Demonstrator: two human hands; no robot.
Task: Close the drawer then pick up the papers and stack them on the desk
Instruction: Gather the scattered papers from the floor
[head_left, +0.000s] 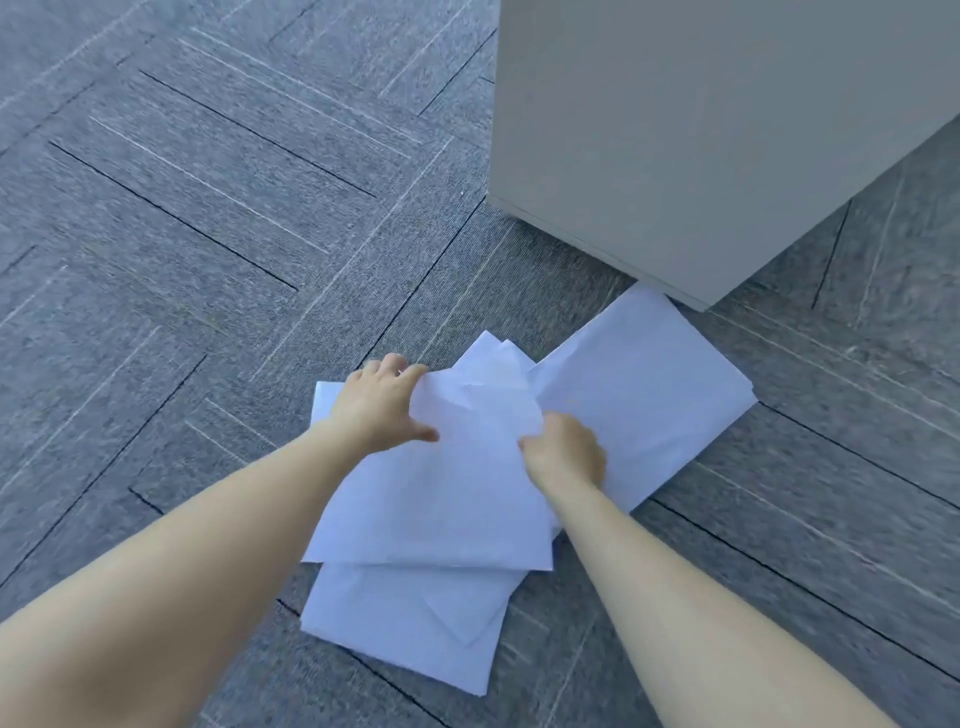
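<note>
Fingers (402, 370) of the left hand (382, 408) curl over the far edge of the top sheet (447, 483), thumb splayed out across its face toward three o'clock — a loose pinch on that edge, not a full fist. Over at the right hand (566, 454), the fingers are folded down and bunched into the paper at the sheet's right side; they look closed on it, though the fingertips themselves are tucked out of sight, so how much paper they hold I cannot tell.

Both bare forearms reach in from six o'clock, the left from the lower left corner, the right from the lower right.

And the papers (415, 618) — they are all down on the grey carpet (182, 234), a loose, fanned heap of white sheets. One bundle (649, 395) lies at two o'clock from the hands, its far corner tucked just under the bottom corner of the pale cabinet (701, 130). More sheets stick out at six o'clock beneath the top one, skewed at different angles, and a corner peeks out at nine o'clock behind the left wrist.

That cabinet fills the one o'clock part of the view, showing plain flat sides only.
</note>
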